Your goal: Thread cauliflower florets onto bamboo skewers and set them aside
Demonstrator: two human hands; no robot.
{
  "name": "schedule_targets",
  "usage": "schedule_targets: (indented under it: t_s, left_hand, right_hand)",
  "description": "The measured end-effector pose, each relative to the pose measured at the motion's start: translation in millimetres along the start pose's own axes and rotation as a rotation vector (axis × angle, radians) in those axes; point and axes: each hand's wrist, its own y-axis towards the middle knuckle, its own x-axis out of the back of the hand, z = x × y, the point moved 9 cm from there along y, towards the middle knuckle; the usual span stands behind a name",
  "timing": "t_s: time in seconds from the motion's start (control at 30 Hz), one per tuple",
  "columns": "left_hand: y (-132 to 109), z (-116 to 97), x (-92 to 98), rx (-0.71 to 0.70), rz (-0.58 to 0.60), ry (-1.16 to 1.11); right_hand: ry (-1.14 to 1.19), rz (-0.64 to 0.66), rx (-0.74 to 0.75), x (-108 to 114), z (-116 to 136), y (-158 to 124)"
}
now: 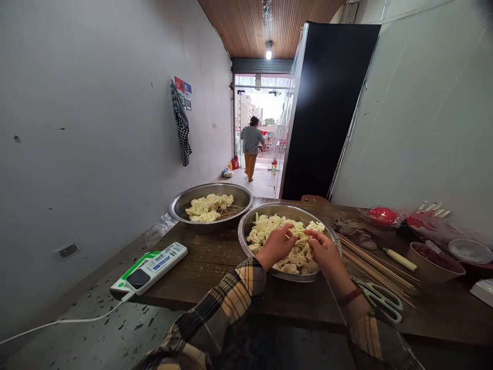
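Cauliflower florets [265,228] fill the near steel basin [243,234] on the dark wooden table. Over its middle, my left hand [278,245] has curled fingers with thumb and forefinger close together; whatever lies inside them is hidden. My right hand [321,249], at the right side of the basin, pinches a thin bamboo skewer [302,222] that slants up from the fingertips. In a second steel basin [177,205], farther left, lie cauliflower pieces on skewers [208,205]. Loose bamboo skewers [379,264] are bundled right of my right hand.
Green-handled scissors [381,298] lie beside my right wrist, with a wooden-handled tool [400,259] beyond. A tub [435,262] and plastic bags stand at the right. A white device [157,267] with a cable sits front left. A person [252,146] stands by the glass door.
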Motion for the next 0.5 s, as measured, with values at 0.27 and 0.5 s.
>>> schedule_targets:
  t_s: [0.27, 0.5]
  left_hand:
    - [5, -4, 16.8, 0.086, 0.039, -0.155]
    - [32, -31, 60.4, 0.064, -0.028, -0.352]
  right_hand:
    - [0.06, -0.072, 0.107, 6, 10, -3]
    - [0.139, -0.036, 0.068, 2, 7, -5]
